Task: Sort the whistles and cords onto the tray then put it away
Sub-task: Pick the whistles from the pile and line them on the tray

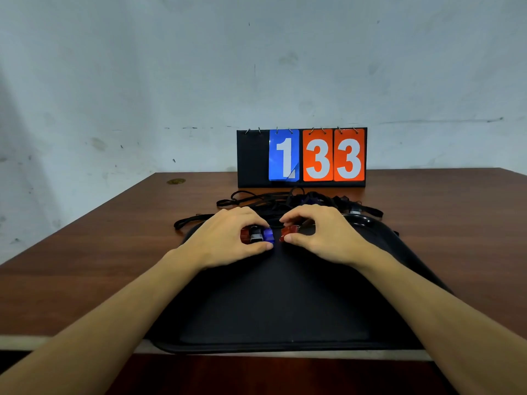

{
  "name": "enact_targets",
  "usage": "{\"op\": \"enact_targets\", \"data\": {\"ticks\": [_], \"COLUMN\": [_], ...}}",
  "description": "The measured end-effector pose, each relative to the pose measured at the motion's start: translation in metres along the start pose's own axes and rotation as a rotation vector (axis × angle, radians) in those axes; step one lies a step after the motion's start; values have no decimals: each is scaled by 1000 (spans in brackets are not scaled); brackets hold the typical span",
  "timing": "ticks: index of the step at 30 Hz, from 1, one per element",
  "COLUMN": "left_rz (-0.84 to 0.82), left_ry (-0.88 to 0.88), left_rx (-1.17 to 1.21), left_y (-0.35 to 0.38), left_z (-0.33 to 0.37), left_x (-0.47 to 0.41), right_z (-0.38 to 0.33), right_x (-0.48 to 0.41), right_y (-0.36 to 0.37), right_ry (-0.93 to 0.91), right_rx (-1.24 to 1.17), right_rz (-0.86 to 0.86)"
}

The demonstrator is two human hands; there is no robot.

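On the far left of the brown worktop (85,252) lies a small round gold thing (176,181); I cannot tell what it is. Next comes the left hand (228,238). Its thumb and curled fingers grip a little row of three whistles (256,235), one red, one black and one blue, at the back end of the black tray (285,309). Just beside them the right hand (325,235) pinches a red whistle (288,233) between thumb and fingers, also over the tray. Behind both hands the black cords (256,196) lie in a tangle on the worktop, close to the tray's back rim. They are in front of a score board (302,158) that shows 1 and 33. The whistles look small, hard, light and smooth, so they could slip or roll. I think it is best to pinch each one by its two flat sides. The cords look soft and floppy and could catch on each other. I would lift one by its end and pull it slowly out of the pile.
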State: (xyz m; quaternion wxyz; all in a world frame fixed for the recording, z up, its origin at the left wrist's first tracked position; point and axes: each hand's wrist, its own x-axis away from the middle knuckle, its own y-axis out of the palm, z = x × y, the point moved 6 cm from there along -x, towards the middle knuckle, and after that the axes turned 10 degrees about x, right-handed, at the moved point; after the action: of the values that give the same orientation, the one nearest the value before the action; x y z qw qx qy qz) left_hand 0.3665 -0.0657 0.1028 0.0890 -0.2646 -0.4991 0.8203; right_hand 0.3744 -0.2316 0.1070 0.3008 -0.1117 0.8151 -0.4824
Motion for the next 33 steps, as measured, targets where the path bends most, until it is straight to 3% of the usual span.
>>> {"op": "enact_targets", "data": {"ticks": [27,33], "left_rz": [34,163], "left_ry": [19,66], "left_rx": [50,-73], "left_y": [-3,-16], "left_z": [1,21], "left_x": [5,6], "right_z": [-8,9], "right_x": [1,-6], "right_y": [8,-29], "right_ry": [-24,137], "right_rx": [-116,-201], "right_rz": [-41,159]}}
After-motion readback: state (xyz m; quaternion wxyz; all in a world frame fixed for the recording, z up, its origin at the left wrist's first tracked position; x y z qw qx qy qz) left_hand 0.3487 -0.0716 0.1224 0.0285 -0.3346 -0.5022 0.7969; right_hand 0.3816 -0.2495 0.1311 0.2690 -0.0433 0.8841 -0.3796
